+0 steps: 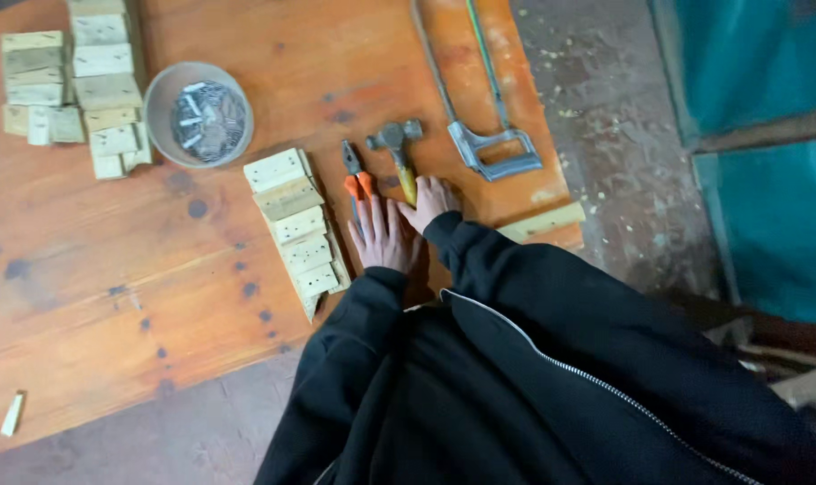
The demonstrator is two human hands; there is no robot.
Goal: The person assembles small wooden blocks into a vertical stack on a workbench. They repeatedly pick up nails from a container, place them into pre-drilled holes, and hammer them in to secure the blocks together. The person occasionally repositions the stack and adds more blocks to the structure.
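Note:
My left hand (383,235) lies flat on the wooden table (111,269), its fingers over the orange handles of a pair of pliers (355,176). My right hand (432,199) rests beside it, with its fingers on the yellow handle of a hammer (397,148) whose metal head points away from me. A row of several pale wooden blocks (296,224) lies just left of my left hand. Both arms are in black sleeves.
A grey bowl of nails (198,115) sits at the back left, next to stacked wooden blocks (71,81). A hacksaw (480,108) lies at the back right. A wooden strip (542,221) sits at the table's right edge, a small block (13,413) at the near left.

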